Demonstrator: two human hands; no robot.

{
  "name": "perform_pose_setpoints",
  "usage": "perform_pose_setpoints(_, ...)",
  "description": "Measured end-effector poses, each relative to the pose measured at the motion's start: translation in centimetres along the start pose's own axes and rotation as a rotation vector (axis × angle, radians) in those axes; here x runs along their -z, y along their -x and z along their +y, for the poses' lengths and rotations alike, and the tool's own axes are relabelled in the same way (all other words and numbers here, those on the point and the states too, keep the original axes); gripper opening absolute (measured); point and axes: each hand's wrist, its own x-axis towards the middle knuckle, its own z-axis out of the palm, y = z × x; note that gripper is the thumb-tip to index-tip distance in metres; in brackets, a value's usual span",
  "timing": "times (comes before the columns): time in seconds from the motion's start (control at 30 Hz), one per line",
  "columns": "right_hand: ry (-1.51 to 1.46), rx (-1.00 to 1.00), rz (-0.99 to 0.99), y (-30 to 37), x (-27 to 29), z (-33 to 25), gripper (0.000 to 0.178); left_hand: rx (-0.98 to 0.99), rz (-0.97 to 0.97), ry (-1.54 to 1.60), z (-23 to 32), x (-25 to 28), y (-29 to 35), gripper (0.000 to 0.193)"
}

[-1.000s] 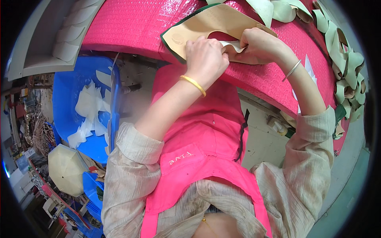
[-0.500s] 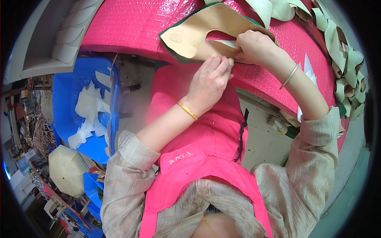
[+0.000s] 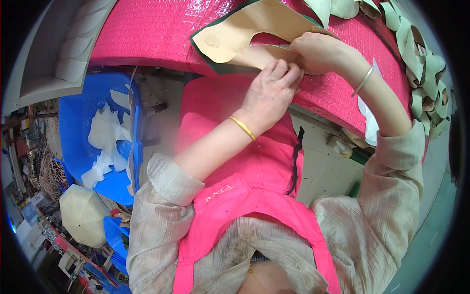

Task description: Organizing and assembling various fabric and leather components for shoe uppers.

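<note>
A shoe upper (image 3: 223, 41), tan on the side facing up with a dark green edge and a curved cut-out, lies at the near edge of the pink-covered table. The fingers of my left hand (image 3: 271, 95) are pinched together at its near edge. Just beyond, my right hand (image 3: 320, 53) is curled over the right arm of the upper, gripping it beside the cut-out. The two hands nearly touch, and their fingertips hide what lies between them.
Pale green pieces (image 3: 421, 68) lie heaped along the table's right side. White sheets (image 3: 370, 122) lie beneath my right forearm. At left stand a grey shelf (image 3: 41, 83) with stacked white pieces and a blue tub (image 3: 76, 122) holding white scraps. The pink table cover (image 3: 147, 34) runs along the back.
My left hand has shifted to the right along the upper's near edge, closer to my right hand. The right hand remains on the upper, its wrist slightly farther right.
</note>
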Motion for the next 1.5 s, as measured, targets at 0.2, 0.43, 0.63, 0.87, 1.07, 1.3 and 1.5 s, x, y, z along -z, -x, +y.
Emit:
perform_pose_setpoints(0.2,0.121,0.014,0.039,1.0,0.4,-0.7,0.009,-0.006,0.024,0.047,0.7,-0.6,-0.6,0.03)
perform_pose_setpoints(0.43,0.191,-0.048,0.107,2.3,-0.2,-0.5,0.008,-0.006,0.01,0.1,1.1,-1.7,-1.2,0.031)
perform_pose_setpoints(0.63,0.215,-0.012,0.062,3.3,-0.9,1.5,0.011,-0.068,0.053,0.008,1.7,-3.5,-2.3,0.035)
perform_pose_setpoints(0.87,-1.117,-0.119,0.299,5.4,1.2,4.8,0.026,-0.063,-0.023,-0.266,4.1,-4.7,-4.3,0.021)
perform_pose_setpoints(1.07,0.174,-0.267,0.161,9.9,-3.5,4.1,0.032,-0.278,-0.023,-0.289,3.6,-3.4,-5.4,0.017)
perform_pose_setpoints(1.3,-0.317,0.257,0.72,7.3,-2.5,2.0,0.024,-0.334,-0.096,-0.266,2.4,-1.4,-3.3,0.015)
perform_pose_setpoints(1.5,-0.08,-0.148,0.606,5.9,-3.2,2.3,0.014,-0.095,-0.035,0.018,2.1,-2.5,-2.2,0.025)
